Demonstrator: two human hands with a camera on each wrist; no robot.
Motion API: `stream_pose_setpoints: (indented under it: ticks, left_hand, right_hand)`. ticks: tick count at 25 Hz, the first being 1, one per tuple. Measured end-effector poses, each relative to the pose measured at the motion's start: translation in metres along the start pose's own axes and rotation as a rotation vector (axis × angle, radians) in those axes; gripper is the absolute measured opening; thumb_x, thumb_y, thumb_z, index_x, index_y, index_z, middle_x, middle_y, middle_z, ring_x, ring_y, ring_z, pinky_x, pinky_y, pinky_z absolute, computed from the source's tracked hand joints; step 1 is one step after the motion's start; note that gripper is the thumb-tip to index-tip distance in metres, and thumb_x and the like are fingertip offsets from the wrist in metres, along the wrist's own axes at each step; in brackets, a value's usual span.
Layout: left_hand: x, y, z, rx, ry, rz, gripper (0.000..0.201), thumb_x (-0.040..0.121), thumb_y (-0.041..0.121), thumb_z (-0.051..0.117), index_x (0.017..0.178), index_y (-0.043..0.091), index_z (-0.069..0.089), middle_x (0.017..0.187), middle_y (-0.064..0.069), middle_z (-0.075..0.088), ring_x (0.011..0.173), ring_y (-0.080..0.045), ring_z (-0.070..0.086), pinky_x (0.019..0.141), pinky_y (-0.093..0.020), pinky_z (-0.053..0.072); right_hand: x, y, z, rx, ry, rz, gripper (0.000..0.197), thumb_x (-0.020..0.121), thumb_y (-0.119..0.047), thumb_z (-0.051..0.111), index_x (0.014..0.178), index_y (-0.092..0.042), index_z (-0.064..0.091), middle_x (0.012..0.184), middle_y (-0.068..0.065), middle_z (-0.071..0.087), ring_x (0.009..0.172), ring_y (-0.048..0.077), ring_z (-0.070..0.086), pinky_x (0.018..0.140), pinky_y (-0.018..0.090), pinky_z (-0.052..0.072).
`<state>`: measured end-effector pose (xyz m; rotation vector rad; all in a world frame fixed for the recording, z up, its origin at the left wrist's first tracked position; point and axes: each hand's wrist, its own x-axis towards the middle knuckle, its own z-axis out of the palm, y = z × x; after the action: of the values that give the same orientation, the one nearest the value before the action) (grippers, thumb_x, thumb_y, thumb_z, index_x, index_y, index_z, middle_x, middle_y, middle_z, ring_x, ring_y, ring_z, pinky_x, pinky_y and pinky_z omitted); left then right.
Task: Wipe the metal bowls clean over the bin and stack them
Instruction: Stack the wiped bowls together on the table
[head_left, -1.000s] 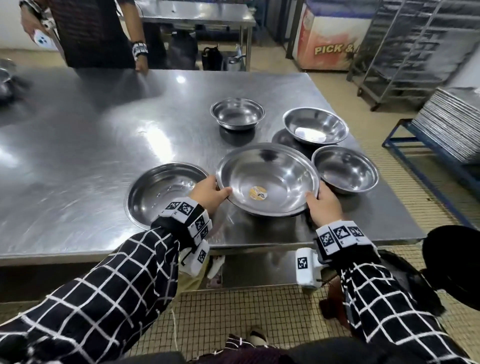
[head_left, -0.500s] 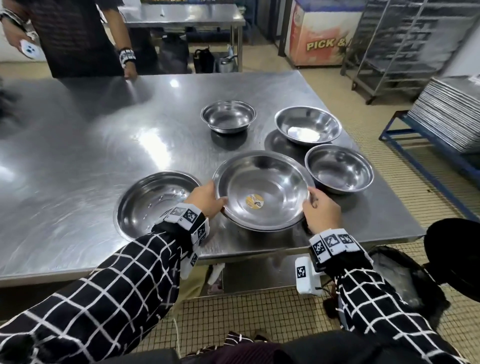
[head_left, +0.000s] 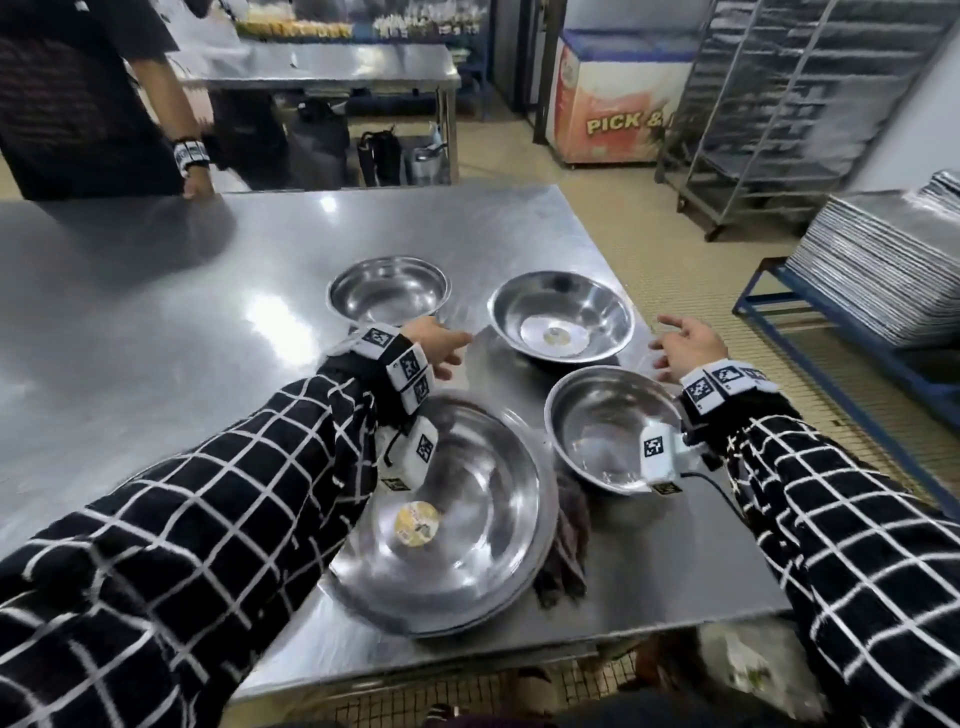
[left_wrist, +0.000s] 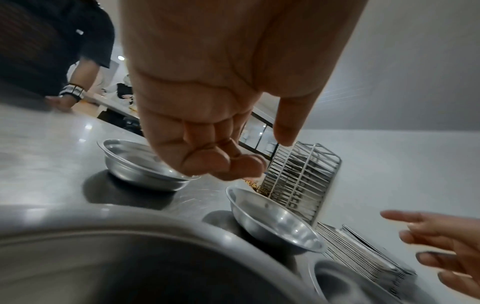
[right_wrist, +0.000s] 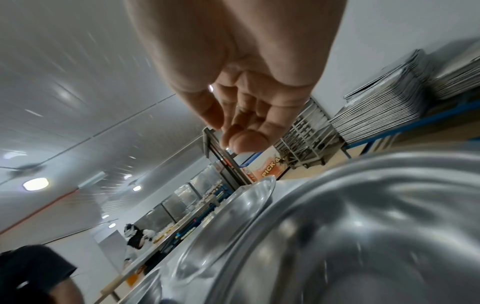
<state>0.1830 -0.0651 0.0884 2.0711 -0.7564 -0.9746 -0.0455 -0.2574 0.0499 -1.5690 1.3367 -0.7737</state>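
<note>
Metal bowls: four bowl positions on the steel bench (head_left: 156, 322), all upright, shiny, dented-looking reflections. Nearest is the large bowl (head_left: 467, 519), wide and shallow, near the front edge; a second rim shows just under it, so it looks nested in another of like size. Round yellow sticker (head_left: 417, 524) on its floor, print too small to read. A dark brownish cloth (head_left: 569, 540) lies crumpled against its right side, partly under the rim. Right of that, the mid bowl (head_left: 602, 421), deeper, partly hidden by the right wrist camera. Beyond it, the far-right bowl (head_left: 563, 314), with a pale round patch on its floor, maybe a sticker, unreadable. Left of that, the far-left bowl (head_left: 387, 291), smallest. Left hand (head_left: 439, 345) hovers between the large bowl and the two far bowls, fingers loosely bent, thumb out, nothing in the grip. Right hand (head_left: 688, 345) hovers past the bench's right edge beside the far-right bowl, fingers spread, grip empty. Both sleeves black with white grid, coded marker bands at the wrists. Far side of the bench: another person (head_left: 88, 98) in dark clothes, hand on the edge. Background: chest freezer (head_left: 613, 98) with "PICK &" readable, rest cut off; wire rack (head_left: 810, 104); stacked metal trays (head_left: 883, 260) on a blue frame.
</note>
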Motion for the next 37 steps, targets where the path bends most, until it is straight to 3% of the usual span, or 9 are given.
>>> stream_pose_setpoints:
  ticks: [4, 6, 12, 19, 21, 24, 27, 32, 37]
  left_hand:
    - [0.067, 0.029, 0.03, -0.164, 0.033, -0.193, 0.009, 0.098, 0.013, 0.046, 0.097, 0.004, 0.049, 0.08, -0.008, 0.049, 0.059, -0.016, 0.045, 0.028, -0.013, 0.036]
    - [0.102, 0.03, 0.041, -0.217, 0.071, -0.255, 0.017, 0.097, 0.013, 0.047, 0.08, 0.008, 0.046, 0.072, -0.005, 0.044, 0.056, -0.015, 0.043, 0.034, -0.017, 0.04]
    - [0.16, 0.028, 0.059, -0.291, 0.02, -0.437, 0.019, 0.094, 0.023, 0.055, 0.082, 0.01, 0.05, 0.07, -0.005, 0.056, 0.056, -0.021, 0.05, 0.051, -0.024, 0.041]
    - [0.181, 0.031, 0.074, -0.14, 0.035, -0.363, 0.017, 0.09, 0.005, 0.058, 0.074, 0.007, 0.053, 0.05, -0.002, 0.062, 0.04, -0.012, 0.058, 0.047, -0.024, 0.047]
    - [0.176, 0.033, 0.069, -0.146, 0.032, -0.371, 0.017, 0.089, 0.008, 0.063, 0.075, 0.004, 0.054, 0.063, -0.009, 0.062, 0.05, -0.016, 0.055, 0.054, -0.028, 0.042]
    - [0.162, 0.036, 0.054, -0.095, 0.053, -0.29, 0.015, 0.087, 0.011, 0.066, 0.088, -0.001, 0.058, 0.074, -0.01, 0.061, 0.058, -0.018, 0.054, 0.058, -0.029, 0.044]
    - [0.131, 0.043, 0.037, -0.078, 0.088, -0.164, 0.024, 0.087, 0.007, 0.065, 0.106, -0.005, 0.058, 0.07, -0.009, 0.059, 0.053, -0.016, 0.051, 0.048, -0.025, 0.042]
    - [0.037, 0.032, 0.002, 0.128, 0.161, 0.048, 0.013, 0.09, 0.02, 0.062, 0.083, 0.009, 0.06, 0.066, -0.002, 0.057, 0.054, -0.013, 0.05, 0.043, -0.016, 0.044]
    - [-0.065, -0.031, -0.021, 0.211, 0.289, 0.117, 0.014, 0.088, 0.024, 0.062, 0.073, 0.022, 0.061, 0.066, 0.004, 0.06, 0.057, -0.011, 0.051, 0.052, -0.025, 0.038]
  right_hand:
    - [0.084, 0.008, 0.002, -0.081, -0.086, 0.111, 0.046, 0.093, -0.009, 0.044, 0.137, -0.017, 0.044, 0.119, 0.011, 0.057, 0.07, 0.02, 0.057, 0.067, 0.039, 0.057]
    - [0.118, 0.011, 0.004, -0.164, -0.111, 0.131, 0.048, 0.092, -0.011, 0.046, 0.139, -0.02, 0.042, 0.113, 0.013, 0.057, 0.07, 0.023, 0.059, 0.075, 0.045, 0.058]
    - [0.171, 0.019, 0.024, -0.392, -0.373, 0.196, 0.061, 0.091, -0.02, 0.055, 0.146, -0.02, 0.029, 0.138, 0.015, 0.046, 0.097, 0.032, 0.063, 0.076, 0.043, 0.056]
    - [0.182, 0.019, 0.041, -0.315, -0.445, 0.211, 0.029, 0.087, -0.001, 0.058, 0.116, -0.004, 0.056, 0.097, 0.014, 0.062, 0.081, 0.028, 0.066, 0.078, 0.045, 0.057]
    - [0.179, 0.016, 0.038, -0.341, -0.427, 0.164, 0.032, 0.085, -0.001, 0.059, 0.117, -0.004, 0.056, 0.094, 0.012, 0.062, 0.078, 0.025, 0.065, 0.072, 0.04, 0.058]
    - [0.158, 0.007, 0.034, -0.256, -0.355, 0.096, 0.034, 0.088, -0.003, 0.057, 0.121, -0.006, 0.054, 0.085, 0.005, 0.059, 0.07, 0.019, 0.062, 0.054, 0.025, 0.054]
    - [0.127, -0.005, 0.029, -0.157, -0.281, 0.037, 0.029, 0.09, -0.004, 0.053, 0.119, -0.007, 0.057, 0.096, 0.01, 0.063, 0.079, 0.025, 0.065, 0.065, 0.034, 0.058]
    - [0.039, -0.026, 0.017, -0.072, -0.23, -0.047, 0.022, 0.084, -0.005, 0.051, 0.102, -0.002, 0.062, 0.082, 0.013, 0.064, 0.067, 0.022, 0.062, 0.065, 0.034, 0.056]
    - [-0.075, -0.02, 0.02, -0.085, -0.262, -0.14, 0.019, 0.083, -0.012, 0.054, 0.097, -0.007, 0.066, 0.09, 0.014, 0.069, 0.085, 0.031, 0.066, 0.08, 0.045, 0.055]
